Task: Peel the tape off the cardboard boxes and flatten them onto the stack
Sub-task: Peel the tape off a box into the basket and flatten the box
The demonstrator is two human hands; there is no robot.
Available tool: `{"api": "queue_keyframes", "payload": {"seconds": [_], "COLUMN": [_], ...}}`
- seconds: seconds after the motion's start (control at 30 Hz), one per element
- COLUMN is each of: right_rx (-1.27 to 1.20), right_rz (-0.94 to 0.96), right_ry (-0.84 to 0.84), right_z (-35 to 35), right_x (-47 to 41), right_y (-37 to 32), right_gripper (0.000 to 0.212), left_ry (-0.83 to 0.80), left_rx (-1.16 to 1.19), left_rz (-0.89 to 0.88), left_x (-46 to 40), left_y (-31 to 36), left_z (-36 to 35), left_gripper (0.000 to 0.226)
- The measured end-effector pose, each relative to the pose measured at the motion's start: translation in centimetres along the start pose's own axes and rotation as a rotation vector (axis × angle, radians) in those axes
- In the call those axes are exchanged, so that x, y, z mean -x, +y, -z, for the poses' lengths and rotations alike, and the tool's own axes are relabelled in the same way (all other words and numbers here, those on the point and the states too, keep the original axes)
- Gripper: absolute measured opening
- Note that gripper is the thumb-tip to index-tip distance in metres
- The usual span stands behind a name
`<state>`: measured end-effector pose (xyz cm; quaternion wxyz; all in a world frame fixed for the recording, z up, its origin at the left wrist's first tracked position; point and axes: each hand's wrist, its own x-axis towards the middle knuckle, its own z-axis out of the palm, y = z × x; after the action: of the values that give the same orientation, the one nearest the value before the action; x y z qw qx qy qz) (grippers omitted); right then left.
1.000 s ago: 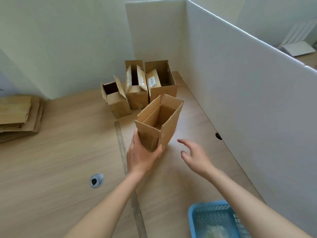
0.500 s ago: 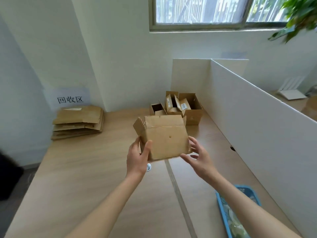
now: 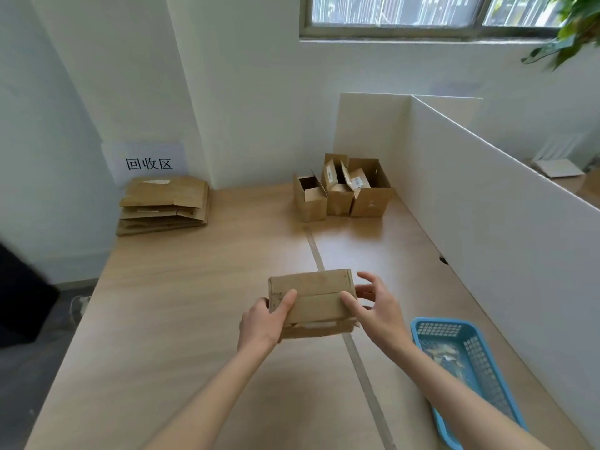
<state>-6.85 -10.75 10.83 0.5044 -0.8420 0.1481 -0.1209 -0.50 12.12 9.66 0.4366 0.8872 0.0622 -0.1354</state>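
While both hands close in on it, the cardboard box [image 3: 311,303] sits just below the middle of the frame, held above the wooden table [image 3: 181,319] with a closed face turned toward the camera and a strip of tape running across it. Left hand [image 3: 264,323] grips the box's lower left corner, thumb curled up over the front face, and the other fingers are hidden behind the cardboard. Right hand [image 3: 376,306] comes in at the right edge: the thumb presses on the front face near that edge, while the fingers are spread and loosely curved beside and behind the box; whether they touch the cardboard, I cannot tell.

Out to the lower right, a blue basket [image 3: 480,345] lies on the table against the white partition [image 3: 487,222], and inside it there's some pale, crumpled material, too blurred to name. Up above centre, three open boxes [image 3: 341,193] stand touching one another in the corner by the partition, flaps up; the middle one has something brown inside it. Over at the upper left, the stack of flattened boxes [image 3: 164,204] rests on the table's far corner, just under a paper sign [image 3: 147,162] on the wall.
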Motion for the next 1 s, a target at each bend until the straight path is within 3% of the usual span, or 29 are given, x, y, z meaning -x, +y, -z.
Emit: {"api": "queue_keyframes", "payload": {"seconds": [0.2, 0.3, 0.4, 0.47, 0.57, 0.7, 0.83, 1.0], "right_rx": [0.093, 0.084, 0.081, 0.072, 0.139, 0.013, -0.008, 0.072], "right_rz": [-0.167, -0.208, -0.205, -0.199, -0.197, -0.240, -0.177, -0.159], "right_ry": [-0.231, -0.243, -0.184, -0.173, -0.264, -0.412, -0.357, -0.126], "right_z": [-2.2, -3.0, -3.8, -4.1, -4.0, -3.4, -3.4, -5.0], "right_x": [4.0, 5.6, 5.5, 5.2, 5.2, 6.7, 7.6, 7.4], "right_y": [6.2, 8.6, 9.2, 9.4, 10.7, 13.3, 14.6, 14.4], "right_gripper": [0.048, 0.052, 0.054, 0.054, 0.051, 0.047, 0.042, 0.012], "left_ry": [-0.178, -0.051, 0.154, 0.036, -0.109, -0.085, -0.075, -0.070], "left_rx": [-0.281, -0.379, -0.498, -0.597, -0.806, -0.961, -0.931, -0.911], "left_rz": [0.154, 0.147, -0.236, -0.492, -0.581, -0.637, -0.594, -0.597], "left_x": [2.1, 3.3, 3.3, 2.8, 2.7, 2.7, 1.6, 1.4], "left_y": [-5.9, -7.6, -7.4, -6.9, -7.2, -9.4, -10.7, -11.1], "left_z": [-3.8, -5.2, -6.3, -7.2, -8.5, -9.6, -9.6, -9.9], "left_gripper": [0.077, 0.084, 0.074, 0.062, 0.075, 0.093, 0.095, 0.094]}}
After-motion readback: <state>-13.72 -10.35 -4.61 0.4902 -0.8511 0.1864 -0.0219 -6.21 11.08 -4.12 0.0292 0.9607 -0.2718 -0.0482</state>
